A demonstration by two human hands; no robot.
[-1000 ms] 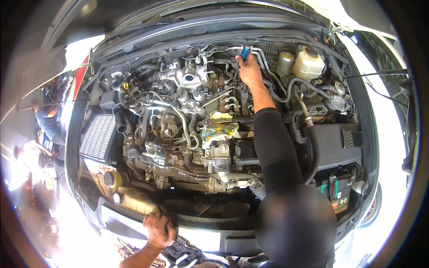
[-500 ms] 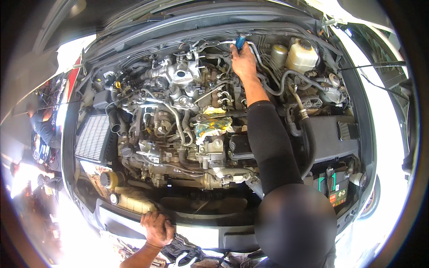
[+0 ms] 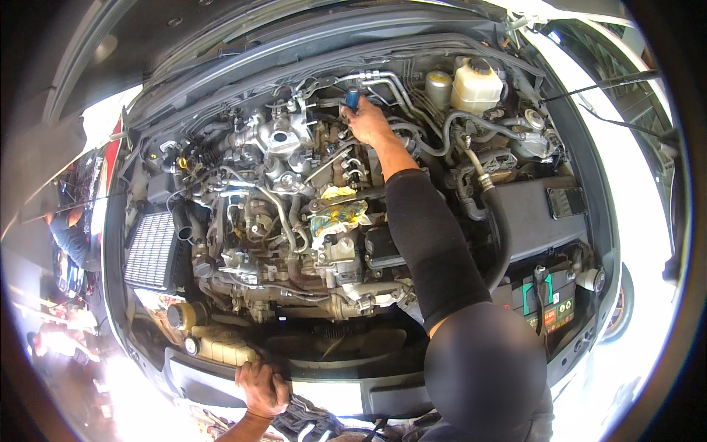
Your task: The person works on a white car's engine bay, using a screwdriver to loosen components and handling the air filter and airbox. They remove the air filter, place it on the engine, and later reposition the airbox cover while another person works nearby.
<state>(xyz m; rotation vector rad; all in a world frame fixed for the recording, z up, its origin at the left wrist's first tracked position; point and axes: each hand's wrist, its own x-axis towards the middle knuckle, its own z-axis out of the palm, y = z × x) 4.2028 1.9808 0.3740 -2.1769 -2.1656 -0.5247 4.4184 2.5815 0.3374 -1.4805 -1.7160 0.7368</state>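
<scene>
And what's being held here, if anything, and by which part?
The right hand holds a blue-handled tool by its handle. The left hand rests at the engine bay's front panel; whether it grips cannot be told.

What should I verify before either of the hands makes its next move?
1. Right hand has a firm hold: ok, by the look of it; its fingers close around the blue handle.
2. Tool's working end is placed right: cannot tell; it is hidden.
3. Left hand is clear of the right: ok; it rests, fingers curled, on the front panel.
4. Port on the silver housing is covered: not ok; it looks open.
5. Crumpled yellow-green sheet is secured: cannot tell.
6. White reservoir is capped: ok; the black cap is on.
</scene>
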